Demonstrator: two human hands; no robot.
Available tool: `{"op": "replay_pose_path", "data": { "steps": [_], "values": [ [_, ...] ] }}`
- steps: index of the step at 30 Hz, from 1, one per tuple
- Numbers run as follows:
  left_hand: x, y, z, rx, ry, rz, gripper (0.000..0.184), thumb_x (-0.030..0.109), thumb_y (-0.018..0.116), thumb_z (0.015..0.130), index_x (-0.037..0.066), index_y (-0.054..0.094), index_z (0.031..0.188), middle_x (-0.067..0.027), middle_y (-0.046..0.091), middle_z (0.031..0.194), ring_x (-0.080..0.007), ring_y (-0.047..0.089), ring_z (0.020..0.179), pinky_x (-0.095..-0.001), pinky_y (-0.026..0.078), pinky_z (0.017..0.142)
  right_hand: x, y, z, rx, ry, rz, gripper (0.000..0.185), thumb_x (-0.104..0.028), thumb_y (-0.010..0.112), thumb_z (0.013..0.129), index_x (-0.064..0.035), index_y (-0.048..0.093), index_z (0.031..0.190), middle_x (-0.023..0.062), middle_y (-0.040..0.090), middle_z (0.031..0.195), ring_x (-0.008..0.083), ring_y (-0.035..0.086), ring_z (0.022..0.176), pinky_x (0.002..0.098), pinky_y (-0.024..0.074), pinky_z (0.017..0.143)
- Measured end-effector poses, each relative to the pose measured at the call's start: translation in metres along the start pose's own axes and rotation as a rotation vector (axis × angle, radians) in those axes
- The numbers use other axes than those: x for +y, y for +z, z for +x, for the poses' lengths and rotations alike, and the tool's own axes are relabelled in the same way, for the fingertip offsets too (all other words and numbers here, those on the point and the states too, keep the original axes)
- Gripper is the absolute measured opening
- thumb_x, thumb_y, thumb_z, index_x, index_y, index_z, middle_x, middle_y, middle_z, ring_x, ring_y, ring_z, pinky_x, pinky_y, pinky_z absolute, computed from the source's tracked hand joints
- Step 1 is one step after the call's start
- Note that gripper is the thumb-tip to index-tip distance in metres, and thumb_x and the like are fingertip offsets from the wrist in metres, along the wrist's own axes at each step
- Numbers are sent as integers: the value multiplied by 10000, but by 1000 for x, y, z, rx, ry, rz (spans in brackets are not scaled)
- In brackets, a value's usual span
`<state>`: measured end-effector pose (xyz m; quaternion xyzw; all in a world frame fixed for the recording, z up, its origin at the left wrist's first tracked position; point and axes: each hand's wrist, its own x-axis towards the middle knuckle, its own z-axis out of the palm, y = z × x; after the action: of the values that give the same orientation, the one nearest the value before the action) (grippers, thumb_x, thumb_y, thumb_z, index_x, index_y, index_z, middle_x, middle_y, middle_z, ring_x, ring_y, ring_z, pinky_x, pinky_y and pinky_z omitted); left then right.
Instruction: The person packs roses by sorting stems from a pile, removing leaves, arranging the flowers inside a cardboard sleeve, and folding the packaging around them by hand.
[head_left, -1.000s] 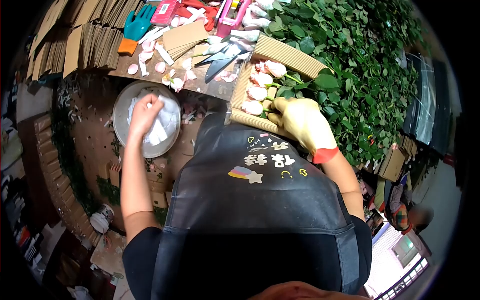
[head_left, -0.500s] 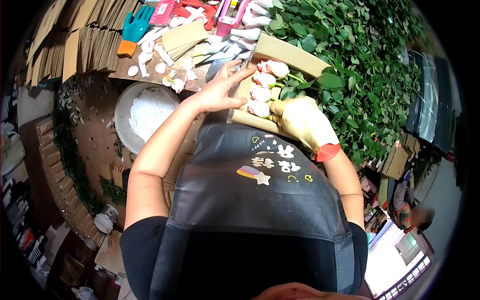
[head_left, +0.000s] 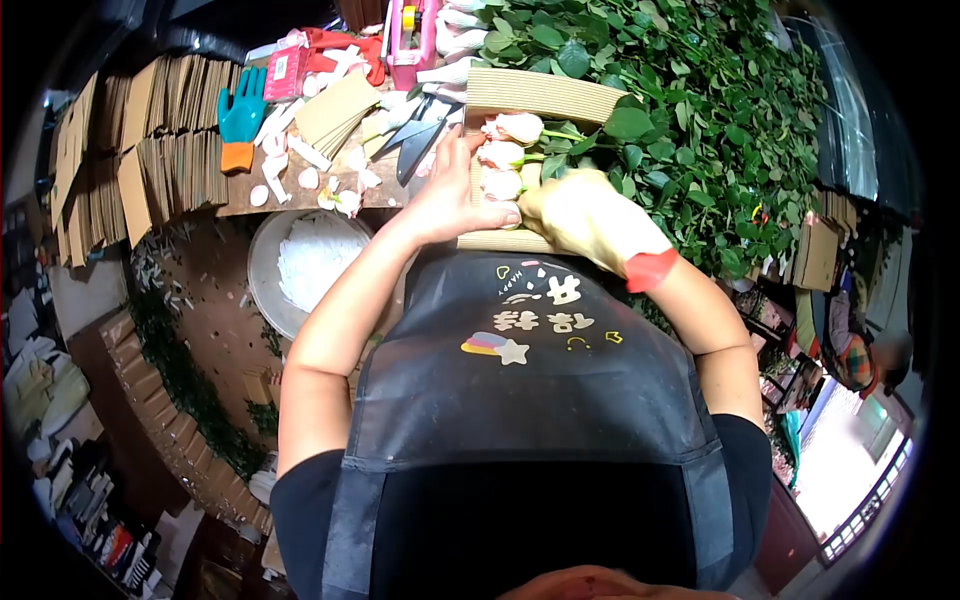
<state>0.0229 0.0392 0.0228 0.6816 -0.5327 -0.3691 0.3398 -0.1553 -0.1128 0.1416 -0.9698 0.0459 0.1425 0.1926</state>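
Note:
Pale pink roses [head_left: 502, 156] lie in a column, heads to the left and stems to the right, on a corrugated cardboard sheet [head_left: 545, 93] with raised top and bottom edges. My bare left hand [head_left: 450, 200] rests at the sheet's left edge, its thumb stretched toward the lowest bloom and fingers extended upward. A yellow glove with a red cuff covers my right hand [head_left: 590, 215]. Its fingers curl down over the stem side, just right of the lowest bloom; what lies beneath them is hidden, and the glove is somewhat blurred.
A large heap of leafy stems [head_left: 690, 130] fills the right side. Scissors [head_left: 415, 140], a pink tape dispenser [head_left: 412, 45], a teal glove [head_left: 241, 118] and cardboard stacks [head_left: 165, 170] lie to the left. Below the table edge stands a tub [head_left: 305, 265] of white scraps.
My left thumb has come down toward the lowest bloom and its fingers are less spread. My right hand has shifted slightly left along the stems. The whole view has turned a little.

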Motion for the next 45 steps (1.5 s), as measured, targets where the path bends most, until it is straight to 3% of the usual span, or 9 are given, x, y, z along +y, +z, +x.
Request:
{"op": "replay_pose_path", "data": {
  "steps": [4, 5, 15, 21, 29, 34, 40, 43, 45],
  "values": [
    [2, 1, -2, 41, 53, -49, 1260, 497, 952, 683, 2, 202, 1567, -379, 202, 1586, -531, 123, 1559, -564, 203, 1276, -1, 0, -3, 218, 140, 22, 209, -285, 672, 964, -77, 663, 957, 150, 712, 781, 365, 718, 739, 492, 564, 703],
    [4, 3, -3, 102, 72, 26, 1195, 462, 975, 661, 27, 280, 1531, -255, 359, 1516, -409, 343, 1462, -484, 296, 1241, 3, 9, -1, 248, 152, 18, 214, -281, 696, 935, -72, 661, 969, 147, 718, 786, 362, 730, 742, 478, 573, 690],
    [-3, 12, 9, 176, -37, -91, 892, 398, 935, 763, 65, 472, 1447, -203, 414, 1400, -331, 421, 1388, -441, 352, 1196, 2, 14, 6, 109, 159, -16, 202, -234, 605, 953, -66, 715, 938, 170, 749, 842, 364, 757, 804, 471, 593, 749],
    [-3, 19, 4, 261, 46, -44, 852, 374, 927, 774, 69, 475, 1428, -204, 438, 1398, -361, 478, 1345, -462, 393, 1170, 8, 22, 15, 502, 136, -76, 152, -230, 681, 909, -79, 665, 916, 141, 721, 769, 333, 723, 679, 443, 580, 666],
    [8, 13, 12, 230, -165, -250, 554, 357, 895, 824, 111, 716, 1287, -224, 397, 1522, -343, 420, 1446, -455, 352, 1217, 17, 20, 23, 261, 140, -163, 110, -168, 669, 855, -69, 691, 814, 166, 730, 784, 341, 757, 754, 452, 594, 683],
    [9, 28, 14, 384, -108, -208, 386, 295, 896, 834, 80, 775, 1131, -228, 400, 1508, -279, 525, 1362, -363, 526, 1057, -6, 8, -6, 350, 391, -88, 265, -294, 607, 1026, -121, 694, 1207, 136, 731, 780, 325, 732, 722, 446, 581, 675],
    [3, 33, 13, 388, -121, -277, 385, 287, 902, 828, 63, 780, 1117, -222, 371, 1522, -252, 560, 1317, -351, 548, 1028, 0, 22, -13, 479, 374, -142, 363, -355, 618, 1027, -92, 667, 1272, 131, 741, 799, 292, 734, 714, 403, 580, 657],
    [6, 29, 14, 373, -125, -377, 386, 336, 915, 797, 68, 757, 1024, -340, 305, 1592, -462, 362, 1500, -470, 458, 1126, 13, 25, -1, 474, 313, -152, 334, -281, 640, 1013, -121, 672, 1305, 135, 736, 846, 312, 718, 737, 441, 572, 691],
    [3, 32, 14, 371, -136, -358, 381, 338, 914, 797, 62, 757, 1008, -348, 314, 1587, -467, 361, 1500, -482, 435, 1146, 23, 28, 12, 393, 368, 15, 289, -297, 639, 1016, -97, 682, 1220, 170, 730, 847, 352, 715, 738, 453, 567, 674]
  ]
}}
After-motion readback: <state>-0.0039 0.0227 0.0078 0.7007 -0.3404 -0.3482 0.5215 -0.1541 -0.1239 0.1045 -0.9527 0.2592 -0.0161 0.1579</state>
